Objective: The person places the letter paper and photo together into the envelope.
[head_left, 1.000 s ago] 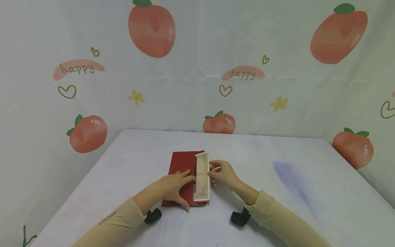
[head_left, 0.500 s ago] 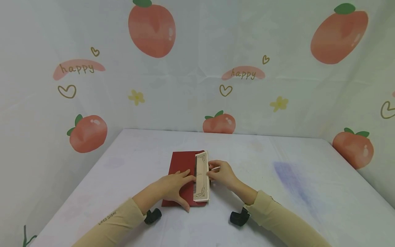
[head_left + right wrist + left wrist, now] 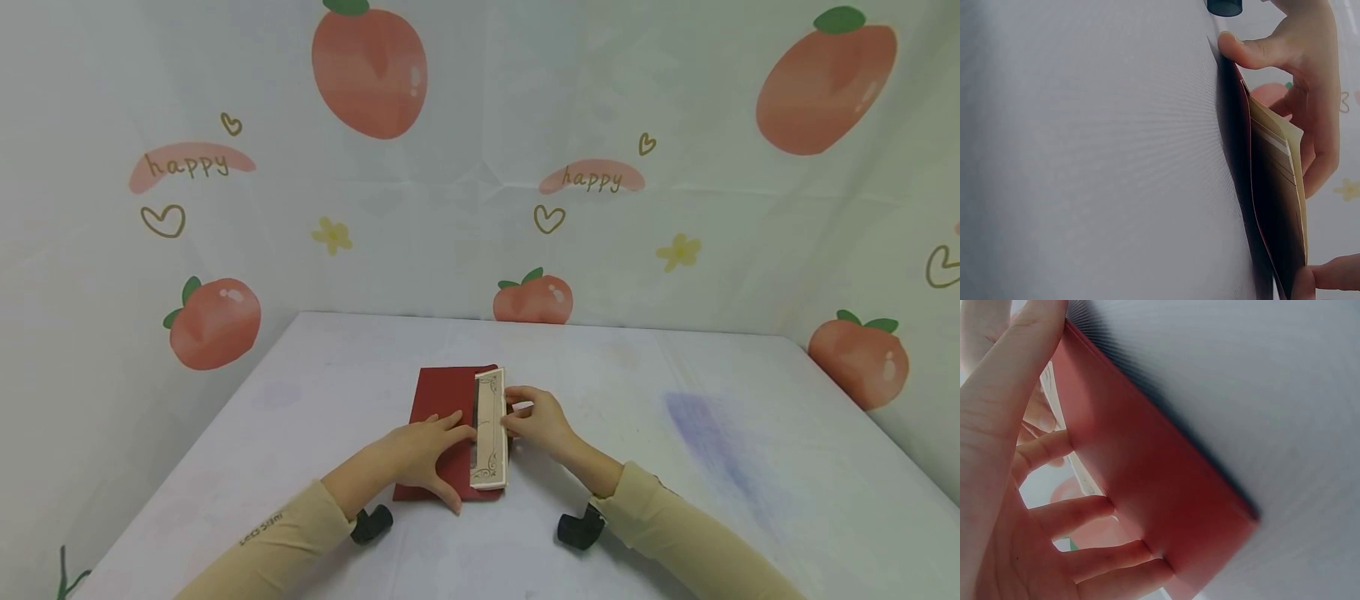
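Note:
A flat red folder [image 3: 446,390] lies at the middle of the table. Along its right side stands a cream card [image 3: 491,429] with dark scrollwork in its corners. My left hand [image 3: 423,454] is spread over the folder, thumb near the front edge and fingertips pressing the red cover. At the card's right edge, my right hand [image 3: 542,423] pinches it between thumb and fingers. In the right wrist view, cream layers [image 3: 1272,150] lean up out of the red cover, with a fingertip at their far end. The left wrist view shows straight left fingers [image 3: 1094,512] against the red cover.
A white cloth covers the table [image 3: 637,367], with a faint purple patch [image 3: 708,442] at the right. Behind hangs a white curtain [image 3: 465,242] printed with fruit and hearts. Black wrist-camera mounts [image 3: 581,529] sit under both wrists.
My right hand has moved slightly left, and the card's right edge has shifted left with it. My left hand has stayed in place on the folder.

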A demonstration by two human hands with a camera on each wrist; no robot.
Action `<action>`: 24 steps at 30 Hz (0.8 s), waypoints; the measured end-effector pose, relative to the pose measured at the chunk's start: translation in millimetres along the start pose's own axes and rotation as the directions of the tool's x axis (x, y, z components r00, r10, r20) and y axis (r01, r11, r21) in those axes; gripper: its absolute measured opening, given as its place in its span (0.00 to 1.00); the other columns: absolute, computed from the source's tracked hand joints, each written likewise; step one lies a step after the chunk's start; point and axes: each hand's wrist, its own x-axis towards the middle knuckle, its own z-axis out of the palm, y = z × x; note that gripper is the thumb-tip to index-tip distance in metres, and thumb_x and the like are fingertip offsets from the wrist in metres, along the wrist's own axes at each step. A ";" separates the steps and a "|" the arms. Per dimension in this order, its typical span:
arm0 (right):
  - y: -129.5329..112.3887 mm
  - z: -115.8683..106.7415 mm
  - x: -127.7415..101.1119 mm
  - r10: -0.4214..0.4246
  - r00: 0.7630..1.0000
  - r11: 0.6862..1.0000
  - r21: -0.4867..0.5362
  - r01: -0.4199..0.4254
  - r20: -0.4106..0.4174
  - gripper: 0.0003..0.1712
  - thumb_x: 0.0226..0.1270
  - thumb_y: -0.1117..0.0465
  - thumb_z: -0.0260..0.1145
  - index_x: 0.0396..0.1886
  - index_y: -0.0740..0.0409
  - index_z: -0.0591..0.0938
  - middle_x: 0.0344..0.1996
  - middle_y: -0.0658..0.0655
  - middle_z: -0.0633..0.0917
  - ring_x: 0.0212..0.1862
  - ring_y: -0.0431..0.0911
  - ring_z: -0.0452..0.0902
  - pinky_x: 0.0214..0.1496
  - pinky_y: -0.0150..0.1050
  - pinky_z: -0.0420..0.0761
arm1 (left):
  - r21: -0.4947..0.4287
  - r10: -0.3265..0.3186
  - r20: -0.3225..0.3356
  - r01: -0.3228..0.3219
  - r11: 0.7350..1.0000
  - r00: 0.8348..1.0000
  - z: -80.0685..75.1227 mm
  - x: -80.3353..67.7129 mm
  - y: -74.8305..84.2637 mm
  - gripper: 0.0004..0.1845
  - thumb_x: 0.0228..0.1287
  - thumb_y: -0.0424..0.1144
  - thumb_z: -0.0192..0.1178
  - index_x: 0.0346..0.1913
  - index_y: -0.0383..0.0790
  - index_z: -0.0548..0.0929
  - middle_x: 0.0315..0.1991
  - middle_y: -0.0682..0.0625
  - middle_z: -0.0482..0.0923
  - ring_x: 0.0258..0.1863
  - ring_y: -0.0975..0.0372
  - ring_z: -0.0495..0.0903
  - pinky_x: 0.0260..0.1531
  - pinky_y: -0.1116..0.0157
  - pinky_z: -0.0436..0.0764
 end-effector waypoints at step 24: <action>0.3 3.0 0.9 -0.009 1.000 1.000 0.012 0.008 0.026 0.26 0.52 0.75 0.64 0.54 0.74 0.74 0.46 0.70 0.80 0.36 0.46 0.82 0.33 0.37 0.85 | 0.006 0.002 -0.015 -0.002 1.000 1.000 0.4 0.2 0.7 0.48 0.35 0.67 0.70 0.63 0.55 0.67 0.71 0.43 0.60 0.66 0.38 0.63 0.56 0.41 0.71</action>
